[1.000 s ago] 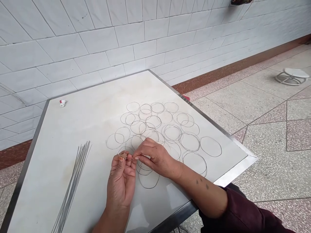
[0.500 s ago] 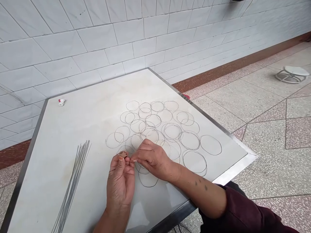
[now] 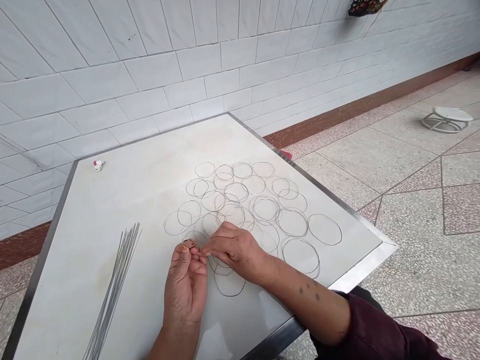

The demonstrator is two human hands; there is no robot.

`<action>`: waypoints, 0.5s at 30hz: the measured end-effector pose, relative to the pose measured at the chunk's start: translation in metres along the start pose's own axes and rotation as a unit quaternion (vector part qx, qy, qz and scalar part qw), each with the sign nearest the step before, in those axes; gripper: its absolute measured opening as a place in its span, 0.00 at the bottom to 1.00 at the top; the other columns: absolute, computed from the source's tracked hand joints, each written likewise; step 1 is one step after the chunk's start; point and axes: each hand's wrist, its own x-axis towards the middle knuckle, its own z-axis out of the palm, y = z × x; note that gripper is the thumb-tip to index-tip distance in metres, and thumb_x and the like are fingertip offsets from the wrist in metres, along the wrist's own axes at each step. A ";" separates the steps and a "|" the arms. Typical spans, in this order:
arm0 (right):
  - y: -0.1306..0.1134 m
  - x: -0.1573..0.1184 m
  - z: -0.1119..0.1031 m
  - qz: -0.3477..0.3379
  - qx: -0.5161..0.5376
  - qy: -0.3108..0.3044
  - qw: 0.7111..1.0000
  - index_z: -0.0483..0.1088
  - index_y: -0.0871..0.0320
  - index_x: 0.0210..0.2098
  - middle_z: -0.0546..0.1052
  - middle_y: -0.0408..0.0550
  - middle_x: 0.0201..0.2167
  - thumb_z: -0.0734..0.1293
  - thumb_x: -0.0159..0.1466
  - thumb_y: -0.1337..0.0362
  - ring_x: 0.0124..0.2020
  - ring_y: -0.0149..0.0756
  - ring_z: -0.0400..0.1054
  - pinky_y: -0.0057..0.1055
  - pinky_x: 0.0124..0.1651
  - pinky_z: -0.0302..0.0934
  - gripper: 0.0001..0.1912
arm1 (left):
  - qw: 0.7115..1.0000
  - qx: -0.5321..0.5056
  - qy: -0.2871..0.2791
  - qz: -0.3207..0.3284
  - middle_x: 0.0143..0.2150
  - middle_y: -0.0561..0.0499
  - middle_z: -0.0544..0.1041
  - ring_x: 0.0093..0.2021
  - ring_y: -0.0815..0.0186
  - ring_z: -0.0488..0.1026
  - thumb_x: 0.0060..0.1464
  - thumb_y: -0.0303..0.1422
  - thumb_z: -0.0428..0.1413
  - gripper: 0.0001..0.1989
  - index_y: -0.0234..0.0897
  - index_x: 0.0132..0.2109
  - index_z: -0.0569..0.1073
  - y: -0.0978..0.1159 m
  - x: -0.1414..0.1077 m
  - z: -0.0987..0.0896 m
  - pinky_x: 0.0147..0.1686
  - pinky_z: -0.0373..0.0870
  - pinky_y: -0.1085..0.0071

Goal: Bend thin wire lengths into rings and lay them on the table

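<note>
My left hand (image 3: pixel 187 280), palm up near the table's front, pinches a small brown piece (image 3: pixel 189 243) between thumb and fingers. My right hand (image 3: pixel 236 250) meets its fingertips from the right, its fingers pinched together on something too small to make out. Beneath and beyond both hands, several thin wire rings (image 3: pixel 325 229) lie spread and overlapping on the white table (image 3: pixel 150 185). Left of my left hand lies a bundle of straight thin wires (image 3: pixel 116 290).
Near the table's far left corner sits a small white and red object (image 3: pixel 99 165). A tiled wall (image 3: pixel 142 105) runs behind the table. On the floor at the right stands a low round stool (image 3: pixel 447 119). A dark patterned item (image 3: pixel 366 6) shows at the top.
The view has tilted up slightly, so the table sits lower and more of the dark patterned item shows. Both hands keep nearly the same place, fingertips together.
</note>
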 end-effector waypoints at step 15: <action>0.012 0.007 -0.021 0.295 0.065 0.077 0.950 0.74 0.54 0.41 0.74 0.43 0.34 0.67 0.65 0.60 0.26 0.27 0.61 0.26 0.30 0.63 0.07 | 0.992 0.036 -0.063 -0.100 0.32 0.52 0.74 0.32 0.71 0.71 0.46 0.27 0.68 0.08 0.35 0.29 0.75 -0.003 -0.003 0.002 0.39 0.74 0.72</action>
